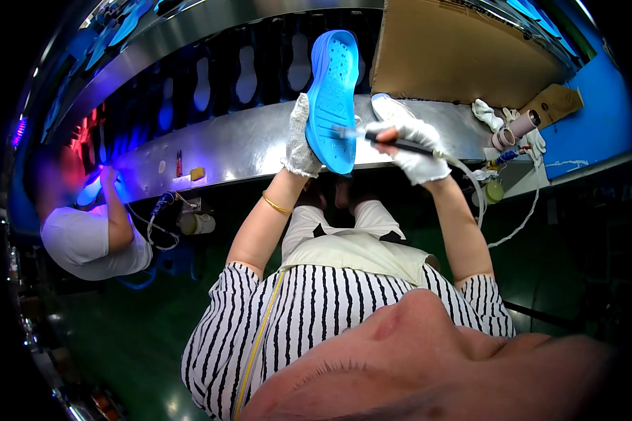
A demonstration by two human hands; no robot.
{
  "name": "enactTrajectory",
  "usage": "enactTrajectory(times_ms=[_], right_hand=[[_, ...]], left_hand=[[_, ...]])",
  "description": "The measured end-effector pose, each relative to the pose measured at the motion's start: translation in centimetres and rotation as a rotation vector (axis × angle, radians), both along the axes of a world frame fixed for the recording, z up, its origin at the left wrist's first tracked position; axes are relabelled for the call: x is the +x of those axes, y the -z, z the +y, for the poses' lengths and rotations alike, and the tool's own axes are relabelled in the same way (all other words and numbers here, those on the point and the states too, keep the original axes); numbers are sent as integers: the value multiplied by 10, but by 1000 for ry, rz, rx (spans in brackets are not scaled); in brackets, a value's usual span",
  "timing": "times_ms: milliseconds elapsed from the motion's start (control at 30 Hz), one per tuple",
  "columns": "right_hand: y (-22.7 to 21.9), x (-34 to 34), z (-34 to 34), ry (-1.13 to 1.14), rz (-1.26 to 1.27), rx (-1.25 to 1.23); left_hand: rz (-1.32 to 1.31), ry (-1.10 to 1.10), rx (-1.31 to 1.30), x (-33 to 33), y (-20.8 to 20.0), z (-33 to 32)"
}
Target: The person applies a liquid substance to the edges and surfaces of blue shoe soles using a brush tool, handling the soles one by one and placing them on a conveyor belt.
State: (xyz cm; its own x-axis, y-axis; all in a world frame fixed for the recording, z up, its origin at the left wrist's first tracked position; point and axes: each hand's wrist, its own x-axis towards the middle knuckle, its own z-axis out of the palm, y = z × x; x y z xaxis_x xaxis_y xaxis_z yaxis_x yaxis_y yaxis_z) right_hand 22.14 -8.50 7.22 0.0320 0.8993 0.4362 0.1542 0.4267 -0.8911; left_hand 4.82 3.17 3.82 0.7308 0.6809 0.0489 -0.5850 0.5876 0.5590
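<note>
A bright blue shoe sole (333, 84) stands nearly upright above the bench, its holed and ridged inner side in view. My left hand (300, 144), in a pale knit glove, grips the sole by its lower left edge. In my gloved right hand (423, 151) is a brush (409, 145) with a black handle and a clear hose running from its end. The brush's bristles lie against the lower part of the sole, or just above it. A white, sole-shaped piece (384, 104) rests on the bench behind my right hand, partly hidden by it.
The metal bench (239, 144) spans the view, with dark slots holding several pale soles (246, 74) behind it. A cardboard sheet (463, 52) stands at the back right. Gloves (486, 114) and a pink cup (524, 123) sit at right. Another person (91, 235) works at left.
</note>
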Motion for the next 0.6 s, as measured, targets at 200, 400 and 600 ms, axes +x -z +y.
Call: enactTrajectory(times_ms=[200, 400, 600], right_hand=[[-50, 9, 18, 120, -631, 492], [-62, 21, -15, 144, -567, 406], [-52, 35, -20, 290, -323, 393]], left_hand=[[82, -120, 307, 5, -41, 2], [8, -125, 400, 12, -86, 46], [-15, -139, 559, 62, -201, 157]])
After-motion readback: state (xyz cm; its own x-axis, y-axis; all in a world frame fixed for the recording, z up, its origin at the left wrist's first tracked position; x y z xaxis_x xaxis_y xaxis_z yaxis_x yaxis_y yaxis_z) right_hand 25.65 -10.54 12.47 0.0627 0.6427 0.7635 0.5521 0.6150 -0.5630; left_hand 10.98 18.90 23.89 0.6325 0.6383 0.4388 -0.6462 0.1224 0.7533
